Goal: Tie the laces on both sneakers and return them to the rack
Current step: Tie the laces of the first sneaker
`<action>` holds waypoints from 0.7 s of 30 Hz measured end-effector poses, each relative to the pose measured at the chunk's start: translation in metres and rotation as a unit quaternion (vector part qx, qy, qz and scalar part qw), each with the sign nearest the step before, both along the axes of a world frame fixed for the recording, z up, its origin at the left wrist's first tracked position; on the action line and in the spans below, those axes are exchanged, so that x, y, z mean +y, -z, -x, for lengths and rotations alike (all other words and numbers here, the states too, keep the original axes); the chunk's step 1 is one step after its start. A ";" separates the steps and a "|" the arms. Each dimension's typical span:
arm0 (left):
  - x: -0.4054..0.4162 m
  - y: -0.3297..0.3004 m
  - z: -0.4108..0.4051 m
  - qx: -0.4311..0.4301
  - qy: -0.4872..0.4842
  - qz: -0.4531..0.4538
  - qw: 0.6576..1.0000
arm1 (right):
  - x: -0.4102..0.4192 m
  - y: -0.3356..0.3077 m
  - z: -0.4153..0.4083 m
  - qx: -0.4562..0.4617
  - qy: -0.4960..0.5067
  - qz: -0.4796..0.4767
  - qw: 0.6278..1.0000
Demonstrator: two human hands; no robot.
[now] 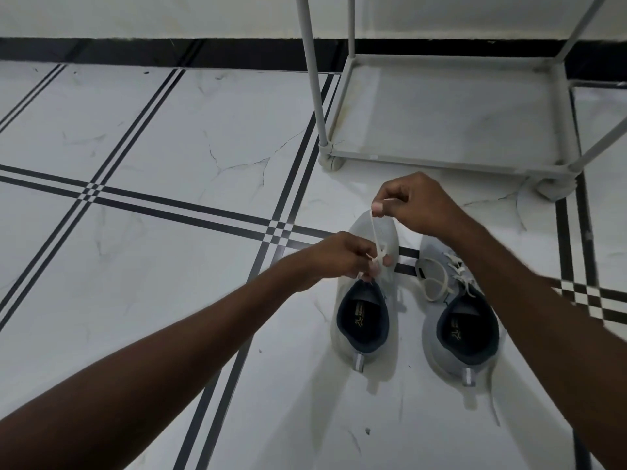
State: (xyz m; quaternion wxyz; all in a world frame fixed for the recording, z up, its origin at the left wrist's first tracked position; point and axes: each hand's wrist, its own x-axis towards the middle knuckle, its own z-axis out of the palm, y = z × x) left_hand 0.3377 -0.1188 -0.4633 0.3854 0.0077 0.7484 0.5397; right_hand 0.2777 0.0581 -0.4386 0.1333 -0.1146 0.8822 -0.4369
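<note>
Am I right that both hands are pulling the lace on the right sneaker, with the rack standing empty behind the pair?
Not quite. In the head view the left hand and right hand are pulling the lace on the left sneaker, not the right sneaker, whose lace lies loose. The rack behind them shows an empty bottom shelf.

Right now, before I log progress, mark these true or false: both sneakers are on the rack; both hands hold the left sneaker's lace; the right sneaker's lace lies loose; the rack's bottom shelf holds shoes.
1. Both sneakers are on the rack. False: they stand on the floor.
2. Left hand and right hand hold the left sneaker lace. True.
3. The right sneaker lace lies loose. True.
4. The bottom shelf holds shoes. False: none there.
</note>
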 end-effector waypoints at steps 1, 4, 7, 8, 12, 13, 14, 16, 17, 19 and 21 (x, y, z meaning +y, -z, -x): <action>-0.001 -0.002 0.001 -0.006 0.005 0.003 1.000 | -0.001 0.006 -0.001 0.005 0.013 0.006 1.000; -0.005 -0.001 0.004 0.008 -0.023 0.014 1.000 | -0.007 0.023 -0.005 0.001 0.036 0.026 0.999; -0.009 -0.001 0.008 0.015 -0.043 -0.003 0.999 | -0.010 0.038 -0.014 0.056 0.116 0.002 0.992; -0.010 -0.003 0.010 0.010 -0.041 -0.008 0.999 | -0.011 0.040 -0.016 0.065 0.145 -0.004 0.987; -0.017 -0.014 0.018 -0.009 -0.019 -0.013 1.000 | -0.012 0.044 -0.018 -0.155 0.071 0.075 0.982; -0.019 -0.015 0.020 -0.013 -0.013 -0.008 1.000 | -0.012 0.043 -0.020 -0.194 0.048 0.086 0.976; -0.021 -0.015 0.022 -0.019 -0.008 -0.002 1.000 | -0.012 0.043 -0.021 -0.206 0.036 0.090 0.974; -0.025 -0.015 0.023 -0.029 -0.003 0.009 1.000 | -0.011 0.041 -0.023 -0.187 0.031 0.099 0.977; -0.026 -0.014 0.023 -0.032 -0.001 0.011 0.999 | -0.011 0.039 -0.023 -0.179 0.031 0.105 0.978; -0.027 -0.013 0.023 -0.034 0.001 0.009 0.999 | -0.008 0.039 -0.021 -0.194 0.023 0.129 0.972; -0.026 -0.014 0.024 -0.034 0.001 -0.002 0.999 | -0.007 0.040 -0.018 -0.222 0.014 0.137 0.965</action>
